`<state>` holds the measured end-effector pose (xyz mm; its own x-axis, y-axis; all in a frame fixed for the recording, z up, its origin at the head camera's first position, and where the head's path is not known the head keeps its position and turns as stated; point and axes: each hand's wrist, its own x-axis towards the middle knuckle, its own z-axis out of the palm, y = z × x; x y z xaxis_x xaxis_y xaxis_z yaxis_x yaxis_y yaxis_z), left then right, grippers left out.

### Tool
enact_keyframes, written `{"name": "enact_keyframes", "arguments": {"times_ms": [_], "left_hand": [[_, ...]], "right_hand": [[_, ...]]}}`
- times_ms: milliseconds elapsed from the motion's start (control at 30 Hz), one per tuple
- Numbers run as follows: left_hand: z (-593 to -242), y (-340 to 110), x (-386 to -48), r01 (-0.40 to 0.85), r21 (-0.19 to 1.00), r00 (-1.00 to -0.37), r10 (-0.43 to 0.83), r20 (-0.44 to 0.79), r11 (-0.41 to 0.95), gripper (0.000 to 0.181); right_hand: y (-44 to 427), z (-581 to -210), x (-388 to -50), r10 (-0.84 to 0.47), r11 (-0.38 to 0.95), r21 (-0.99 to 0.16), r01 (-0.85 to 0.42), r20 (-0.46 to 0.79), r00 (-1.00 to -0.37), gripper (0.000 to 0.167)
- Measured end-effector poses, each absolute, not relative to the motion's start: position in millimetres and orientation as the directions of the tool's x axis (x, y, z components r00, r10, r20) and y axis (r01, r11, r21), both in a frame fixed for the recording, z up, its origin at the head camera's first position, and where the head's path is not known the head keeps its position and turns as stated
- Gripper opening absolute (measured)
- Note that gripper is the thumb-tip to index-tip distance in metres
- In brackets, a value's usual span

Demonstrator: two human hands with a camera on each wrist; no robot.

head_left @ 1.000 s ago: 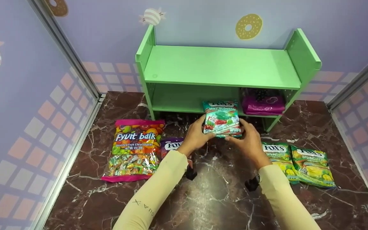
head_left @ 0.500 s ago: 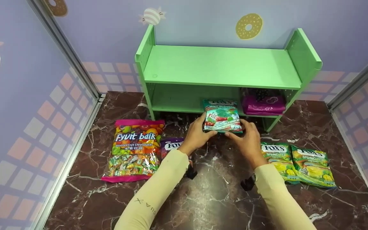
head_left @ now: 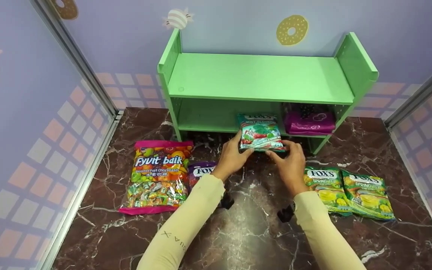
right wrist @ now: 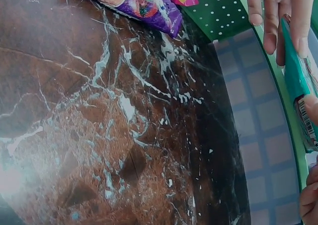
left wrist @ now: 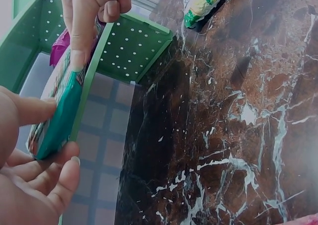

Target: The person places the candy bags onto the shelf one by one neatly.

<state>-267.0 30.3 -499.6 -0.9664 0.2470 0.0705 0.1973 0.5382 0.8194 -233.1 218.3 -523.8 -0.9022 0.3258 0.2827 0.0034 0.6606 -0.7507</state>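
Note:
A teal bag of Fox's mint candy [head_left: 261, 133] is held between both hands at the front edge of the green shelf's lower level. My left hand [head_left: 232, 157] grips its left side, thumb along the near edge. The right hand [head_left: 290, 164] grips the opposite side in the same way. Seen from the left wrist, the teal bag [left wrist: 62, 113] lies between the left thumb above and the fingers below. In the right wrist view, the bag's barcode end [right wrist: 304, 115] shows beside the right thumb. The bag's far end reaches in over the lower shelf board.
The green shelf [head_left: 257, 77] stands against the back wall. A magenta pack [head_left: 309, 122] sits at the lower level's right. On the marble surface lie a large Fruit Balk bag [head_left: 159, 176], a purple Fox's bag [head_left: 200, 172] and two green Fox's bags [head_left: 326, 189].
Both hands have moved the teal bag slightly forward, further over the lower shelf. Its front face is tilted back more. The other bags have not moved.

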Motion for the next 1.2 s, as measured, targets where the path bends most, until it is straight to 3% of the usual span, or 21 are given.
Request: {"name": "enact_keyframes", "arguments": {"times_ms": [433,633,1200], "left_hand": [[-508.7,33.7,-269.1,0.169,0.805,-0.985,0.113,0.127,0.569,0.066],[-511.4,36.6,-273.7,0.192,0.772,-0.981,0.088,0.175,0.606,0.063],[-509.2,44.8,-283.3,0.190,0.739,-0.981,0.096,0.168,0.646,0.061]], "right_hand": [[216.8,-522.2,-237.2,0.393,0.600,-0.799,-0.031,0.329,-0.859,0.032],[216.8,-522.1,-239.1,0.411,0.596,-0.803,-0.024,0.330,-0.850,0.030],[220.2,-526.2,-236.6,0.400,0.609,-0.792,-0.031,0.341,-0.851,0.034]]}}
